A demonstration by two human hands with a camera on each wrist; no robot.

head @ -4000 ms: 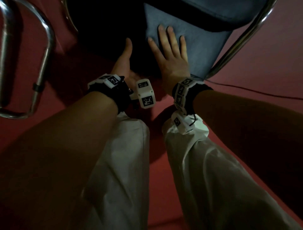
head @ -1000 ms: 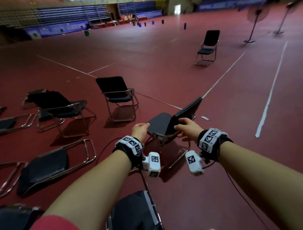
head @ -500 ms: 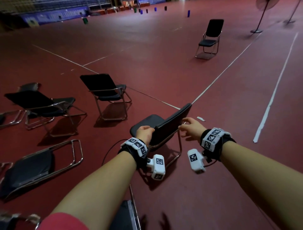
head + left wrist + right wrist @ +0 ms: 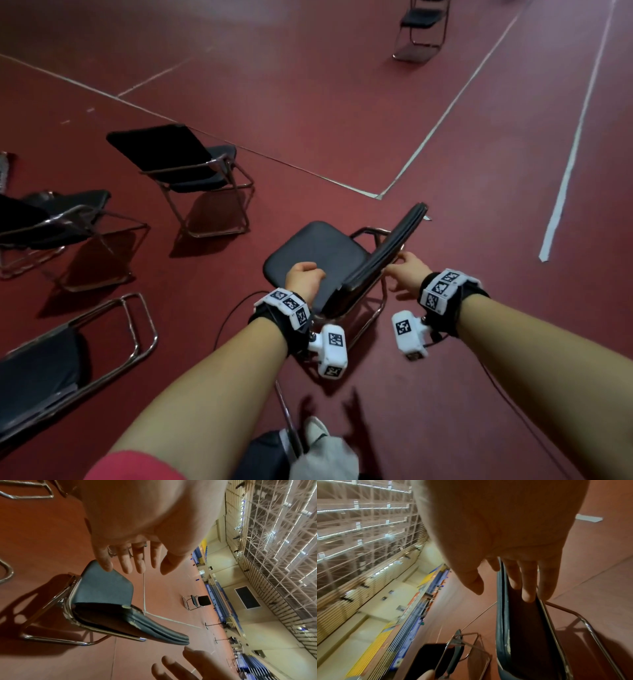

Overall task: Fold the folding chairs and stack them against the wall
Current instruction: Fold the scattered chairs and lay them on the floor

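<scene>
An open folding chair with a dark seat (image 4: 308, 250) and a chrome frame stands on the red floor just in front of me. My left hand (image 4: 306, 274) hovers over the seat's near edge. In the left wrist view its fingers (image 4: 126, 566) hang loosely curled and hold nothing. My right hand (image 4: 400, 267) straddles the top of the backrest (image 4: 387, 253). In the right wrist view its straight fingers (image 4: 528, 586) lie against the rear face of the backrest (image 4: 518, 628), and the thumb stands apart on the other side.
Two open chairs (image 4: 185, 164) (image 4: 51, 219) stand to the left, and another (image 4: 424, 20) far off. A folded chair (image 4: 68, 353) lies flat at the lower left, and one more (image 4: 267, 455) by my feet. A black cable (image 4: 233, 315) runs under the chair.
My view has tipped down and the chair has come closer. My left hand has come off the seat's edge. Four seconds ago both hands were at a chair on the floor.
</scene>
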